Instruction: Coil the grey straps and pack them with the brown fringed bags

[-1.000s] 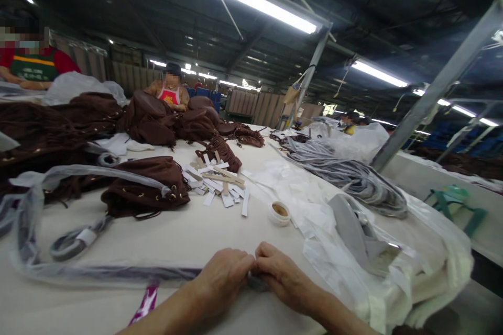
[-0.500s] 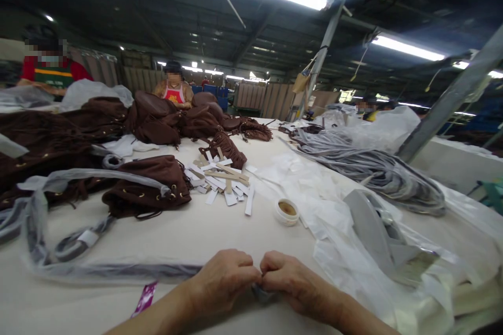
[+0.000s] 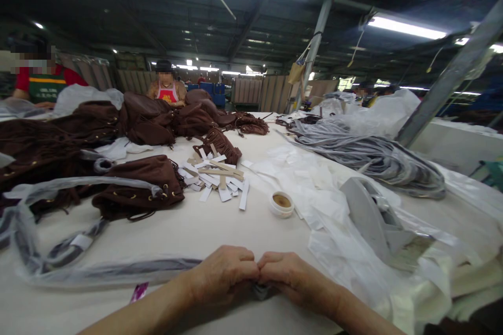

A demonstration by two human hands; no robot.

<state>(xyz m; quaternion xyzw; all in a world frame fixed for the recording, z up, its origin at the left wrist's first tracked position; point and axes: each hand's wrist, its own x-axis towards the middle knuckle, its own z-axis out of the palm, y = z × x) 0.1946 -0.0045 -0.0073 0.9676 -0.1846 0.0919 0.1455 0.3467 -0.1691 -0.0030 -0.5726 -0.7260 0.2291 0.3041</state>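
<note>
A dark strap in a clear plastic sleeve runs across the table from the left and passes under my left hand. My left hand is closed, fingers pinched around the strap's end. Meeting it fingertip to fingertip, my right hand is also closed on this end. A small greyish wrapped bit shows below the touching fingers; the rest of the grip is hidden. Beside my left forearm lies a shiny purple packet. A brown drawstring bag with gold eyelets sits beyond the strap.
Ahead are a pile of white and tan paper strips and a round tub. On the right are a grey tape dispenser, white plastic sheets and bundled wrapped straps. More brown bags and two co-workers occupy the far left.
The view has shifted slightly, so the table things appear a little further left. My hands stay together at the strap end, with the right fingers now straighter and flatter against the left.
</note>
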